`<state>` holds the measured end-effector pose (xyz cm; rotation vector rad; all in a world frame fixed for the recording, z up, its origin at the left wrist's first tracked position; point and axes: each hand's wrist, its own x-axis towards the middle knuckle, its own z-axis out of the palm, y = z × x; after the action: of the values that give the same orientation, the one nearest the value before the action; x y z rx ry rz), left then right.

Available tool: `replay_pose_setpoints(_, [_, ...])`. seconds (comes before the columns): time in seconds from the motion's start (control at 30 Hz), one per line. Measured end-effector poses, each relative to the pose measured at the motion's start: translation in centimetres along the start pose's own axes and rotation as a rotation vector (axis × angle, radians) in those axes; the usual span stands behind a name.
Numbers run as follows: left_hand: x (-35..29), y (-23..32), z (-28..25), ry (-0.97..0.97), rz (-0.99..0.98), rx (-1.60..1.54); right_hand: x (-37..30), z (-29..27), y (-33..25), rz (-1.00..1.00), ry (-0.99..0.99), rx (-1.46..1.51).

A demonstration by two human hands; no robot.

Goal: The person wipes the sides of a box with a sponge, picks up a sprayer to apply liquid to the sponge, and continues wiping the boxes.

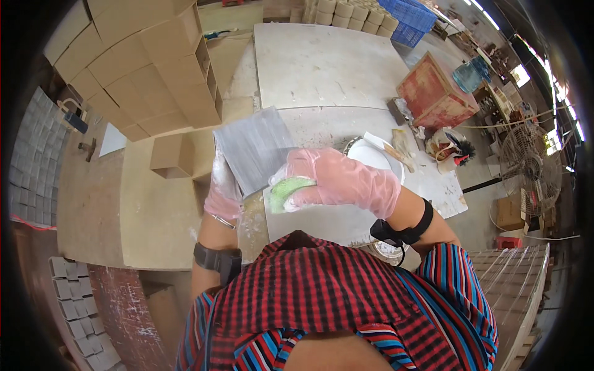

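Note:
My left hand point(221, 188), in a pink see-through glove, holds a square box point(257, 148) with a streaky grey coat at its left side. Most of its fingers are hidden by the box. My right hand point(346, 179), gloved the same way, closes on a green sponge point(288, 191) by the box's lower right edge. Whether the sponge touches the box I cannot tell. Just beyond my right hand stands a round tub of white paint point(369, 154), with a wooden-handled brush point(391, 150) lying across it.
Bare brown boxes point(148, 68) are stacked at the far left, one single brown box point(172, 156) nearer. Grey boxes point(37, 161) fill the left edge. A red worn crate point(436, 93), a water bottle point(471, 75) and a fan point(531, 162) stand to the right.

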<state>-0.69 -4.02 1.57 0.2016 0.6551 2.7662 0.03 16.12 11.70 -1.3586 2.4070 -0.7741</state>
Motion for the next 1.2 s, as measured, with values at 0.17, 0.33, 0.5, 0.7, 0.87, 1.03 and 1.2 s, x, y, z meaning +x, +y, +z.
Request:
replay_pose_setpoints(0.17, [0.2, -1.0, 0.8, 0.101, -0.063, 0.150, 3.0, -3.7, 1.3, 0.184, 0.355, 0.213])
replay_pose_setpoints(0.33, [0.2, -0.6, 0.4, -0.311, -0.084, 0.055, 3.4, 0.0, 1.2, -0.123, 0.484, -0.199])
replay_pose_setpoints(0.5, [-0.6, 0.9, 0.1, 0.037, -0.104, 0.024, 2.3, 2.0, -1.3, -0.219, 0.032, 0.011])
replay_pose_setpoints(0.7, [-0.8, -0.8, 0.3, 0.098, -0.144, 0.067, 6.2, -2.0, 1.2, -0.152, 0.533, -0.089])
replay_pose_setpoints(0.87, [-0.9, 1.3, -0.7, -0.072, 0.046, 0.523, 3.2, 3.7, -0.7, -0.326, 0.118, -0.142])
replay_pose_setpoints(1.03, [-1.7, 1.4, -0.5, -0.080, 0.040, 0.310, 2.7, 0.4, 0.1, -0.284, 0.382, 0.010])
replay_pose_setpoints(1.2, [-1.5, 0.6, 0.3, -0.055, -0.103, -0.008, 4.6, -2.6, 3.5, -0.118, 0.513, -0.168])
